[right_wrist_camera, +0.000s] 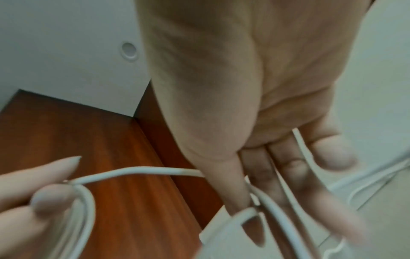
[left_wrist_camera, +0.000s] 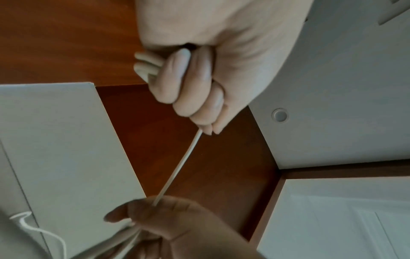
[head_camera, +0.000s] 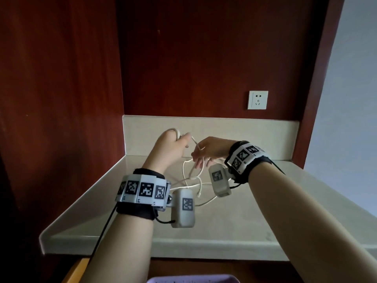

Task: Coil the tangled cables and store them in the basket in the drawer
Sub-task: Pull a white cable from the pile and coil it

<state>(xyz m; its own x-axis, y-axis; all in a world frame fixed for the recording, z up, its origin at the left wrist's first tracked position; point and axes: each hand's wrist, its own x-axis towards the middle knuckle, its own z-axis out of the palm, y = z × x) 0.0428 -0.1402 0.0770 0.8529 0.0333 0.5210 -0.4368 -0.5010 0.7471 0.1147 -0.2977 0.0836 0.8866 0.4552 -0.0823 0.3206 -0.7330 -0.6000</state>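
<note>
Coiling is under way: left hand (head_camera: 172, 145) clenches gathered loops of thin white rubbery cable (head_camera: 191, 176), right hand (head_camera: 210, 150) pinches the taut strand above the pale stone counter (head_camera: 265, 211), probably feeding another loop next.

A pale stone countertop (head_camera: 234, 227) with a low backsplash (head_camera: 224, 127) sits in a dimly lit alcove of dark red wood panelling (head_camera: 61, 78). A white wall socket (head_camera: 257, 100) is mounted above the backsplash, and a pale wall (head_camera: 355, 88) lies to the right.

Smooth white cable (right_wrist_camera: 142, 170), glossy wood panel (head_camera: 61, 78)
</note>
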